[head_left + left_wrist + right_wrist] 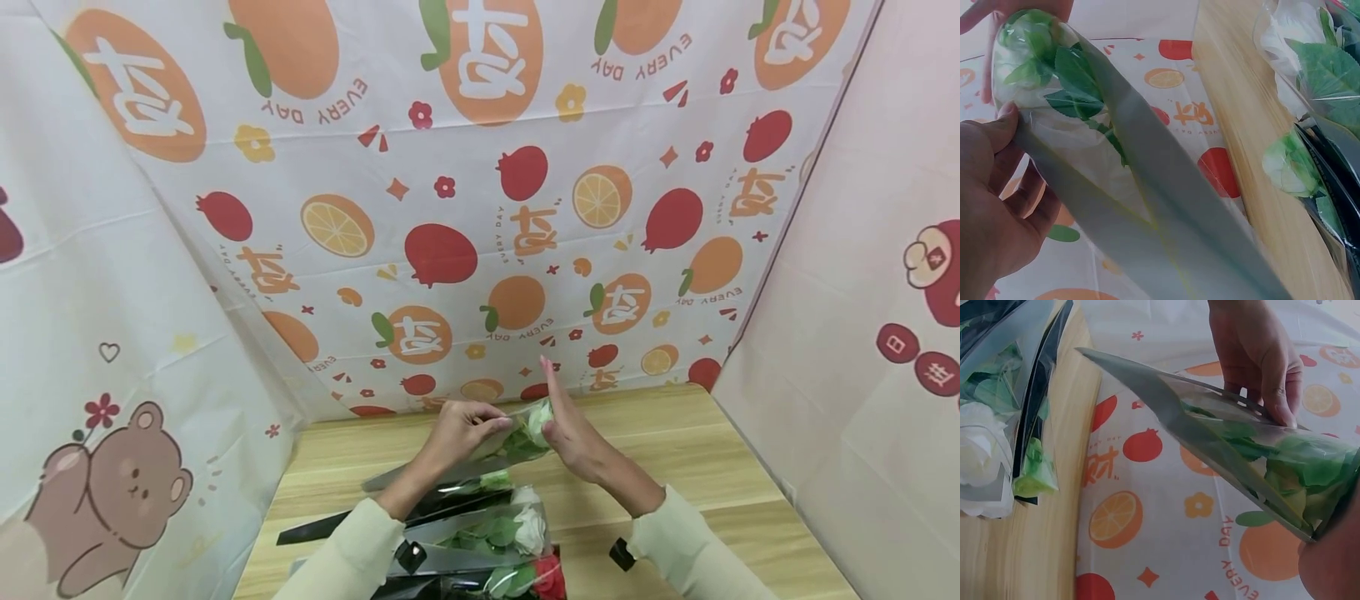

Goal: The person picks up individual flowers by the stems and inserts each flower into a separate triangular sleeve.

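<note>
A single wrapped flower, pale green-white with green leaves, lies in a clear-fronted sleeve with a grey back. It is held up over the far part of the table. My left hand pinches the sleeve's edge between thumb and fingers, close below the bloom. At the bloom end, my right hand has its fingers straight and its palm against the sleeve's top. The left wrist view shows the bloom inside the clear film, the right hand behind it. The sleeve narrows towards its lower end on the left.
Nearer me on the wooden table lie more wrapped flowers: a white rose, a red rose and a greenish bloom in a dark sleeve. A fruit-printed cloth hangs behind the table, with printed cloths at both sides.
</note>
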A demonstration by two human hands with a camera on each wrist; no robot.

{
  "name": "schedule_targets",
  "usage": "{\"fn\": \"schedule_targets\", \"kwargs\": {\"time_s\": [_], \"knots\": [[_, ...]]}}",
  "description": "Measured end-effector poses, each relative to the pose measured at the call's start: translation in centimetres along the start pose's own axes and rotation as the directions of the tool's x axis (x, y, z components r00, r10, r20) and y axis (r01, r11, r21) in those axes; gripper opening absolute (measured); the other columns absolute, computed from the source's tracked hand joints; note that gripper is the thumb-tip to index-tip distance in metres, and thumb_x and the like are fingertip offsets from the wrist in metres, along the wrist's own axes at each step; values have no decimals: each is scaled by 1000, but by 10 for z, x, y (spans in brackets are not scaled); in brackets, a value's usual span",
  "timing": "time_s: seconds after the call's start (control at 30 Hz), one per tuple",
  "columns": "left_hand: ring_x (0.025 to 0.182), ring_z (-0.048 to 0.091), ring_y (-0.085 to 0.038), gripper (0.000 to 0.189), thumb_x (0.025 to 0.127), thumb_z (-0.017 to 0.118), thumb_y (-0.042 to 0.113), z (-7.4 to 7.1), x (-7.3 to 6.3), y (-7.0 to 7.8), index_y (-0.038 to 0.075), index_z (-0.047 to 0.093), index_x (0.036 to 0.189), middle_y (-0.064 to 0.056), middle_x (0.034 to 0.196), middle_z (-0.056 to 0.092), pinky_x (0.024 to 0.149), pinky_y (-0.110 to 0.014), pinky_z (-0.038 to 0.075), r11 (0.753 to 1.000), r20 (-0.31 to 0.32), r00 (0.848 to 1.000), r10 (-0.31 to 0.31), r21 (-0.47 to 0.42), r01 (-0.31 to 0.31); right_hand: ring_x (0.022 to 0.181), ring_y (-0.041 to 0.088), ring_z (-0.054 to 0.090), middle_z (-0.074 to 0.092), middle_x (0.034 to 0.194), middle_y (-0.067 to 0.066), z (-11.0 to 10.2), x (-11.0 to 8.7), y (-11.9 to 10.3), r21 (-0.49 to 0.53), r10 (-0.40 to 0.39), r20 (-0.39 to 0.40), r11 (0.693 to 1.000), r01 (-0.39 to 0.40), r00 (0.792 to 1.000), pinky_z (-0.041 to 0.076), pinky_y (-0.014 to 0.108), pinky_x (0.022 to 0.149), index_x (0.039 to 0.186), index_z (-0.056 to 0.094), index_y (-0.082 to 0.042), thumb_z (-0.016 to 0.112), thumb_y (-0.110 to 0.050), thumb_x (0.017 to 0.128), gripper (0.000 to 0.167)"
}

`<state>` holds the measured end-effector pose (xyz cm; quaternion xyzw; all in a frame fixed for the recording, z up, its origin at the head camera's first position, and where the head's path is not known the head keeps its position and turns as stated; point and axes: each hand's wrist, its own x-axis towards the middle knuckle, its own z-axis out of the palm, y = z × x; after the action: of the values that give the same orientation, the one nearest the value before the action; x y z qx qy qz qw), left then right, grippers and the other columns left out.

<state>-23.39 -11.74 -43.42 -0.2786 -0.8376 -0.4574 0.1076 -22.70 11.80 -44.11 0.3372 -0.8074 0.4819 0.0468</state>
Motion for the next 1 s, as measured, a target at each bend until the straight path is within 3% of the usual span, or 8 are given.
{"fn": "schedule_targets", "kwargs": {"time_s": [0.23, 0.37, 0.47, 0.57, 0.7, 0.77, 0.9, 1.0], "knots": [[64, 72, -17, 9, 92, 79, 18, 3, 0, -1, 12, 84, 93, -5, 85, 81, 60, -20, 54, 999, -9, 999, 47, 22, -47, 162, 41, -6, -15, 176, 5, 3, 0, 4, 44, 26, -24, 999, -25, 999, 6, 79, 119, 166, -17, -29, 23, -75, 103, 88], [65, 72, -17, 8, 91, 79, 19, 2, 0, -1, 13, 84, 92, -4, 85, 81, 59, -19, 53, 997, -15, 998, 55, 54, -54, 162, 44, 3, -4, 177, 8, -3, -5, 10, 116, 115, -54, 987, -108, 992, 15, 81, 116, 167, -8, -33, 48, -70, 100, 95], [66, 72, -19, 7, 91, 79, 18, 0, 1, -3, 13, 84, 92, -3, 86, 81, 59, -19, 52, 995, -22, 998, 63, 76, -61, 161, 41, 18, 11, 176, 7, -9, -12, 19, 199, 193, -61, 964, -178, 979, 23, 76, 118, 168, 0, -32, 69, -52, 98, 101], [67, 72, -18, 7, 91, 79, 18, 0, 1, -5, 13, 84, 92, -3, 86, 81, 59, -19, 52, 994, -27, 997, 68, 85, -65, 155, 39, 33, 25, 173, 8, -10, -21, 32, 256, 271, -33, 933, -254, 962, 32, 65, 120, 169, 9, -25, 78, -34, 94, 102], [67, 71, -15, 7, 91, 79, 19, 0, 2, -8, 15, 84, 92, -2, 87, 81, 60, -19, 52, 996, -30, 999, 39, 79, -37, 143, 37, 52, 43, 163, 16, -7, -32, 47, 326, 326, 15, 892, -312, 945, 50, 46, 111, 165, 27, -16, 80, -24, 93, 90], [65, 70, -14, 7, 92, 79, 20, 0, 2, -9, 15, 84, 92, -1, 87, 81, 59, -19, 52, 997, -29, 1000, 10, 77, -8, 133, 28, 63, 54, 154, 18, -4, -37, 53, 350, 322, 17, 885, -307, 947, 56, 39, 102, 159, 41, -13, 79, -23, 94, 76], [61, 66, -12, 8, 92, 78, 21, -1, 3, -10, 16, 84, 92, -1, 87, 81, 58, -19, 50, 996, -24, 999, -34, 81, 35, 103, 11, 76, 72, 126, 21, 2, -41, 62, 401, 300, -14, 876, -270, 954, 61, 30, 89, 136, 64, 0, 72, -20, 99, 43], [59, 62, -9, 8, 93, 78, 21, -2, 4, -11, 15, 83, 92, -1, 87, 81, 57, -19, 49, 995, -20, 999, -46, 91, 47, 90, 8, 77, 75, 116, 27, 7, -41, 63, 436, 310, -53, 863, -257, 949, 62, 28, 85, 123, 71, 6, 69, -19, 101, 33]]}}
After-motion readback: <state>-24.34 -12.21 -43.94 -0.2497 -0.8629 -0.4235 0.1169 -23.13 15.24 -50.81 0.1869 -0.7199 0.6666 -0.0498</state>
